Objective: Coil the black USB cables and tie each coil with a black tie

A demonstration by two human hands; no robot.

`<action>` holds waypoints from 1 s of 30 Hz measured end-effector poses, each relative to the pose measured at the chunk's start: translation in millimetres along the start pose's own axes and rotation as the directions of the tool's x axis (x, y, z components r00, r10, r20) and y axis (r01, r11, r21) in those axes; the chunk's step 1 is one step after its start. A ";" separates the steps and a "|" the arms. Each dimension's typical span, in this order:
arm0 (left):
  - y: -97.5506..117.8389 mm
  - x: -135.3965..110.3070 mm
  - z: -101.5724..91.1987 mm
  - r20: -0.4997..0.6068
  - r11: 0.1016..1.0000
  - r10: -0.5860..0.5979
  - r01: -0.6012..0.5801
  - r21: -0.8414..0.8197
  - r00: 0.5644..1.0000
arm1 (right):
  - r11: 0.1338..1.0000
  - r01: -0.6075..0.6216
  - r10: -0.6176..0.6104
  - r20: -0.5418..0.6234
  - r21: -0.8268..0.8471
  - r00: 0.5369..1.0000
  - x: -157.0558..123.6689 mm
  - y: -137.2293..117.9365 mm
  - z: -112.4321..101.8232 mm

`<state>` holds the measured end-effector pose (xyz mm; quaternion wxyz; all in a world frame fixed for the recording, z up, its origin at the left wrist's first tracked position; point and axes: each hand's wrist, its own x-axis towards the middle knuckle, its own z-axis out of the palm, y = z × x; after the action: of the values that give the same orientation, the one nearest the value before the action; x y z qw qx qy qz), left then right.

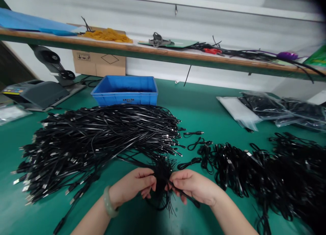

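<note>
My left hand [133,187], with a pale green bangle on the wrist, is closed on a black cable [163,180] near the table's front edge. My right hand [195,187] pinches the same cable from the other side, and a cable end sticks out below its fingers. The cable is folded into a small loose bunch between the two hands. A big heap of straight black cables [99,140] with metal plugs lies just beyond and to the left of my hands.
A pile of coiled black cables [267,170] covers the green table [203,113] at the right. A blue bin [126,90] stands behind the heap. Bagged cables [265,106] lie far right. A grey machine [38,92] sits at far left, under a shelf [152,52] with clutter.
</note>
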<state>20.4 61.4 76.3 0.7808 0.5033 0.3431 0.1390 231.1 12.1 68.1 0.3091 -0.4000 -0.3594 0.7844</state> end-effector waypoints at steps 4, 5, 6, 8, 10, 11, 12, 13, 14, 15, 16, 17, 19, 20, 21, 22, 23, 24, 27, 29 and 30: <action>-5.8 7.7 -0.1 -0.090 0.999 -0.032 0.033 0.005 0.995 | 0.990 -0.043 0.039 0.035 0.136 0.999 3.6 5.7 1.1; -6.7 9.1 0.6 -0.112 0.999 -0.040 0.039 -0.004 0.993 | 0.989 -0.021 0.018 0.020 0.143 1.000 4.8 5.3 1.6; -7.6 10.2 1.6 -0.135 0.999 -0.047 0.045 -0.020 0.990 | 0.989 0.025 -0.025 0.001 0.146 1.000 6.0 4.2 2.1; -9.6 11.6 4.7 -0.172 0.996 -0.064 0.052 -0.069 0.983 | 0.975 0.164 -0.158 -0.052 0.153 0.986 8.2 0.1 3.2; -13.0 11.8 9.9 -0.179 0.990 -0.080 0.057 -0.130 0.981 | 0.945 0.282 -0.266 -0.108 0.169 0.958 10.7 -4.4 4.1; -15.5 11.6 13.2 -0.158 0.982 -0.091 0.063 -0.178 0.983 | 0.930 0.317 -0.297 -0.131 0.186 0.946 12.5 -6.0 4.5; -18.5 11.3 16.8 -0.116 0.969 -0.104 0.075 -0.235 0.988 | 0.918 0.334 -0.307 -0.148 0.213 0.940 14.8 -6.8 5.1; -21.8 11.0 20.7 -0.057 0.951 -0.118 0.096 -0.295 0.991 | 0.909 0.337 -0.304 -0.161 0.245 0.939 17.6 -6.8 5.8; -25.3 10.8 24.6 0.010 0.929 -0.130 0.125 -0.349 0.991 | 0.901 0.337 -0.298 -0.173 0.274 0.939 20.9 -6.2 6.8; -28.6 10.8 28.1 0.066 0.908 -0.140 0.154 -0.388 0.988 | 0.895 0.341 -0.295 -0.192 0.287 0.936 24.3 -5.2 7.9; -31.4 10.9 31.0 0.097 0.896 -0.147 0.174 -0.408 0.984 | 0.896 0.349 -0.297 -0.215 0.276 0.931 27.5 -4.1 8.9; -33.5 11.1 33.0 0.096 0.895 -0.149 0.176 -0.409 0.984 | 0.903 0.359 -0.304 -0.239 0.236 0.922 30.0 -3.2 9.8; -35.2 11.3 33.7 0.027 0.905 -0.136 0.135 -0.403 0.990 | 0.927 0.368 -0.336 -0.280 0.069 0.899 31.4 -2.3 10.2; -35.0 11.0 32.4 -0.023 0.910 -0.123 0.103 -0.401 0.992 | 0.934 0.353 -0.353 -0.305 -0.057 0.885 29.8 -2.0 9.3; -34.5 10.3 30.2 -0.077 0.914 -0.113 0.073 -0.399 0.991 | 0.925 0.314 -0.372 -0.338 -0.215 0.865 26.7 -1.2 7.5; -34.0 9.2 27.4 -0.127 0.917 -0.111 0.053 -0.395 0.986 | 0.888 0.241 -0.393 -0.373 -0.392 0.840 22.5 0.3 5.0; -33.7 7.8 24.4 -0.175 0.922 -0.118 0.042 -0.385 0.978 | 0.814 0.136 -0.414 -0.401 -0.564 0.817 17.5 3.0 1.8; -33.7 6.3 21.4 -0.218 0.928 -0.132 0.043 -0.370 0.967 | 0.710 0.015 -0.426 -0.413 -0.704 0.805 12.3 7.3 -1.6; -35.8 2.7 15.9 -0.292 0.939 -0.179 0.074 -0.336 0.939 | 0.412 -0.252 -0.341 -0.405 -0.876 0.849 1.1 28.2 -10.3; -37.4 2.4 15.7 -0.298 0.934 -0.193 0.082 -0.349 0.935 | 0.315 -0.316 -0.275 -0.405 -0.895 0.872 -0.8 44.6 -12.4; -37.7 3.0 16.3 -0.295 0.930 -0.197 0.083 -0.359 0.935 | 0.279 -0.328 -0.272 -0.403 -0.902 0.874 -0.6 51.5 -12.2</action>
<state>28.7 34.7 46.1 0.7965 0.3046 0.4734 0.2205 231.6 -12.8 21.4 0.0702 -0.6922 -0.6589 0.2860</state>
